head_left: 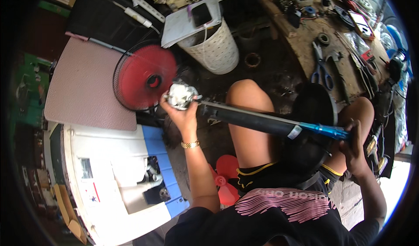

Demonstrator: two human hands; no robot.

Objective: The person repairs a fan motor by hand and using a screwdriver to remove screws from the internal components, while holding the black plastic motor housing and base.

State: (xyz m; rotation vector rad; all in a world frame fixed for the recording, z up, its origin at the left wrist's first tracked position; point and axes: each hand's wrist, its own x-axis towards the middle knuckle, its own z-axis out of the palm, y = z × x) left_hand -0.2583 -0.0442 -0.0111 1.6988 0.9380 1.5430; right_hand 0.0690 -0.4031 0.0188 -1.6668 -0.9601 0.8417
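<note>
My left hand (185,117) is closed around a silvery metal fan motor (180,95), with its fingers spread along the underside. My right hand (355,150) grips the end of a screwdriver (323,130) with a blue handle. The screwdriver's long thin shaft runs leftward, and its tip meets the motor's right side near my left thumb. Under the shaft, a black fan stand (262,120) lies across my lap, its dark round base (312,108) between my knees. The exact point where the tip touches is too small to make out.
Left of the motor leans a red fan grille (146,75). A white perforated bin (214,49) stands ahead. At right, a wooden bench (301,49) holds scissors (321,69), a hammer (338,71) and tape (323,39). Red fan blades (224,180) lie beside my left thigh, near a white-and-blue cabinet (109,145).
</note>
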